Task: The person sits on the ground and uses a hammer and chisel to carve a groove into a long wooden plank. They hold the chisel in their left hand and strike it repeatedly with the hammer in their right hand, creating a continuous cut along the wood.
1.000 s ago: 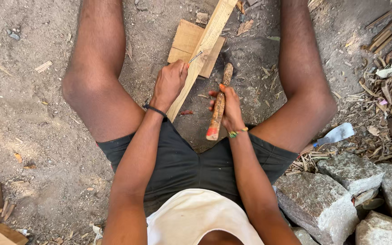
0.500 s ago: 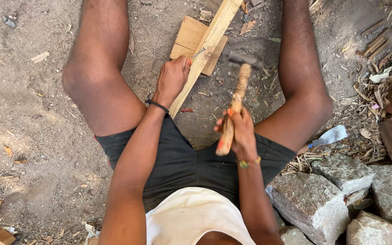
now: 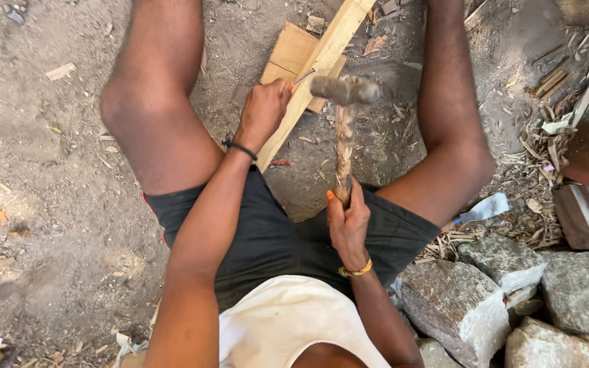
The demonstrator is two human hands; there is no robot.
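I sit on bare ground with my legs spread. My right hand (image 3: 348, 221) grips the lower end of a wooden-handled hammer (image 3: 343, 116), raised so its grey head hangs above a long pale wooden strip (image 3: 318, 68). My left hand (image 3: 264, 112) pinches a thin metal nail (image 3: 303, 76) against that strip. The strip lies slantwise over a flat wooden board (image 3: 291, 54) on the ground between my knees. A black band circles my left wrist and a yellow-green band my right.
Large grey stones (image 3: 465, 300) lie by my right hip. Beyond my right leg sit wooden blocks (image 3: 587, 215) amid sticks, dry leaves and a bit of blue-white plastic (image 3: 485, 208). Wood scraps lie at the lower left.
My right hand has swung the hammer up from low beside the strip, and its head now hangs over the nail. My left hand stays on the strip.
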